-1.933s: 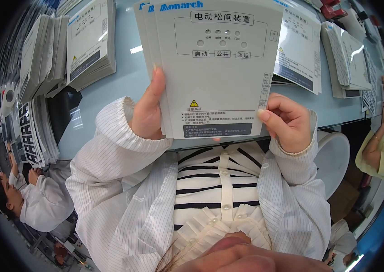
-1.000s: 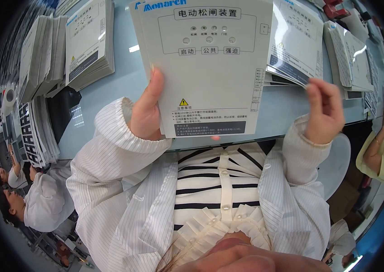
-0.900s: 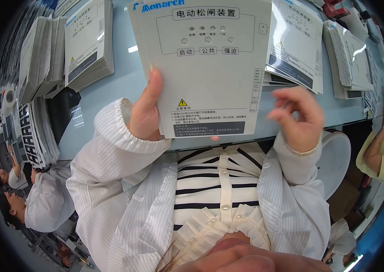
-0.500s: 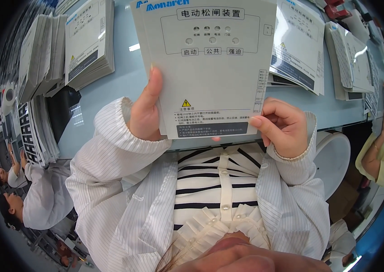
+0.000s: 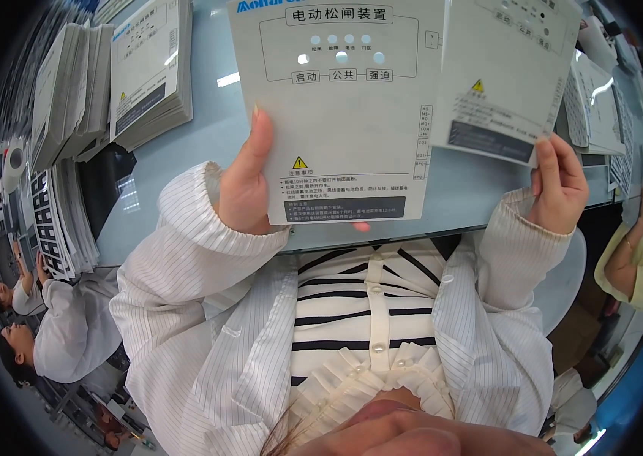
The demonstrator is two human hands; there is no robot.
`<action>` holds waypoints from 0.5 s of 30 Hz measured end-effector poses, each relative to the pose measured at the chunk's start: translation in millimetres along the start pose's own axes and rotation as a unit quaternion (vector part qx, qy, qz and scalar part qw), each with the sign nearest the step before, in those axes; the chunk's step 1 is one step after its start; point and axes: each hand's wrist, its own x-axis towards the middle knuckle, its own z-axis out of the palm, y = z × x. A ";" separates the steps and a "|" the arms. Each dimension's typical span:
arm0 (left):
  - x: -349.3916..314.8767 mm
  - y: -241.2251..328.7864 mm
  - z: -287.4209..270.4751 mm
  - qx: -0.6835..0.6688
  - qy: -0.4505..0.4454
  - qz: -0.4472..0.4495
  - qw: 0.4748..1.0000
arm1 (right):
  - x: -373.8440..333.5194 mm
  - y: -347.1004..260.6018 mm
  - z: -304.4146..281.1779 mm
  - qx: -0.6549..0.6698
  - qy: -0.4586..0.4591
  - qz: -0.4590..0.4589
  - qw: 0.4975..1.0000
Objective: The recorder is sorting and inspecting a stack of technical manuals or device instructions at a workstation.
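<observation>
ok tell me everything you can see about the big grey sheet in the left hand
The big grey sheet is a thin, flat, pale grey printed panel, stiff-looking like card or plastic film. It carries an outlined box with small round dots, a yellow warning triangle and a dark text band near the bottom edge. The left hand holds it up over the table edge, thumb on its face. A second sheet, pinched by the right hand, overlaps its right side.

— How many label sheets are held up?
— Two: a large sheet (image 5: 340, 114) in one of the two hands, a second sheet (image 5: 511, 76) in the other.
— And stacks on the table (image 5: 207, 129)?
— Several; an exact count is impossible.
</observation>
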 end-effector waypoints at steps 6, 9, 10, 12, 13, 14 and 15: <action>0.5 -1.0 -0.9 0.015 -0.003 -0.008 1.000 | 10.0 4.1 7.7 -0.275 0.096 -0.134 0.947; -0.1 -1.3 -3.0 0.022 -0.010 -0.010 1.000 | 0.1 1.1 18.7 -0.213 0.109 -0.175 0.955; 0.3 -1.9 -2.9 0.020 -0.013 -0.011 1.000 | -7.0 -3.4 23.0 -0.217 0.111 -0.175 0.954; 0.2 -4.0 -1.5 -0.004 -0.013 0.008 1.000 | -21.7 -10.5 34.2 -0.121 -0.035 -0.117 0.985; 0.1 -3.7 -1.6 -0.004 -0.013 0.007 1.000 | -26.2 -12.6 38.3 -0.115 -0.110 -0.117 0.980; -0.3 -3.3 -2.3 0.009 -0.011 -0.002 1.000 | -30.4 -14.5 42.5 -0.108 -0.184 -0.116 0.970; -0.5 -2.9 -2.8 0.021 -0.008 -0.010 1.000 | -36.2 -17.5 48.6 -0.108 -0.184 -0.116 0.970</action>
